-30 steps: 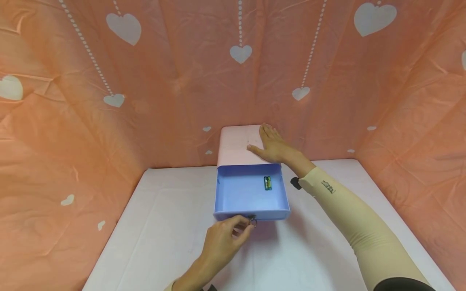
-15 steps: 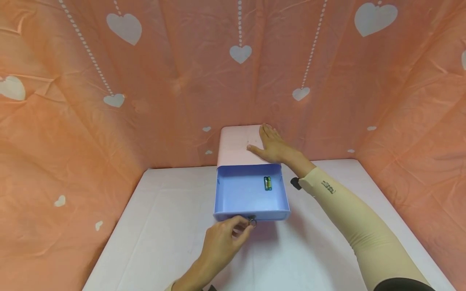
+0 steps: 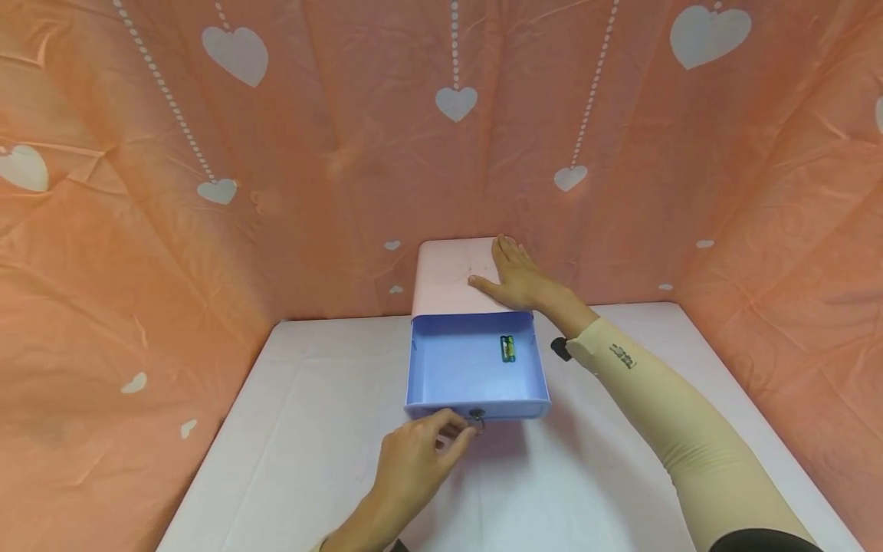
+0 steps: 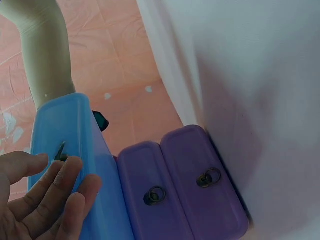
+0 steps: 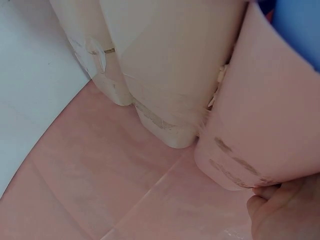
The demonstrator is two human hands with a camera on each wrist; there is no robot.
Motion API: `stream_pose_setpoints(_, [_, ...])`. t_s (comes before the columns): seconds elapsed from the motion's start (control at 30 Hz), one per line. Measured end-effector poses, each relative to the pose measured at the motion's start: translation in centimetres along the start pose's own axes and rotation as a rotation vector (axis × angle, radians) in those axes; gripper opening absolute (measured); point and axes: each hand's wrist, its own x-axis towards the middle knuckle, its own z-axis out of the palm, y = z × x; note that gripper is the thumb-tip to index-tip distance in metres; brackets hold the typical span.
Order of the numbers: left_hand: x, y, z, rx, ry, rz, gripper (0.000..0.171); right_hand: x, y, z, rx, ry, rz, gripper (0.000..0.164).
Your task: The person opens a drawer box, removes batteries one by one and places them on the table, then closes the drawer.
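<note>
A blue drawer (image 3: 455,376) stands pulled out of its pink casing (image 3: 448,276) in the head view. Inside, toward its right side, lie green batteries (image 3: 507,349) side by side. A metal ring pull (image 3: 477,420) hangs on the drawer front. My left hand (image 3: 414,460) is just left of it, fingers bent; the left wrist view shows a gap between thumb and fingers, with the pull (image 4: 61,151) apart from them. My right hand (image 3: 513,277) rests flat on top of the casing. In the right wrist view, part of this hand (image 5: 287,210) touches the casing's back end.
Below the blue drawer, two closed purple drawers (image 4: 142,172) with ring pulls are stacked in the left wrist view. The unit stands on a white-covered table (image 3: 331,383), close to an orange cloth backdrop (image 3: 345,192) with hearts. Pale lower casings (image 5: 170,75) show in the right wrist view.
My left hand has let go of the ring pull and drawn slightly left and down from it. The right hand, the drawer and the batteries stay in place.
</note>
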Motion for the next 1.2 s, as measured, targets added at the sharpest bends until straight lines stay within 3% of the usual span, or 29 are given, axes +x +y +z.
stream_pose_setpoints(0.3, [-0.1,0.3,-0.5,-0.018,-0.004,0.008,0.008,0.0,0.1,0.2,-0.015,0.003,-0.002,0.109])
stream_pose_setpoints(0.57, [0.2,1.2,-1.7,-0.155,-0.044,0.038,0.005,0.1,0.2,0.2,-0.009,0.004,-0.002,0.109])
stream_pose_setpoints(0.87, [1.5,2.1,-3.6,-0.250,-0.060,0.154,0.003,0.0,0.2,0.1,-0.009,0.004,-0.004,0.109])
stream_pose_setpoints(1.03, [2.8,2.3,-4.4,-0.221,-0.030,0.209,0.006,-0.1,0.2,0.0,0.000,0.000,-0.010,0.107])
stream_pose_setpoints(1.2, [4.4,2.5,-4.7,-0.164,-0.022,0.214,0.010,-0.1,0.1,0.0,0.001,0.001,-0.014,0.106])
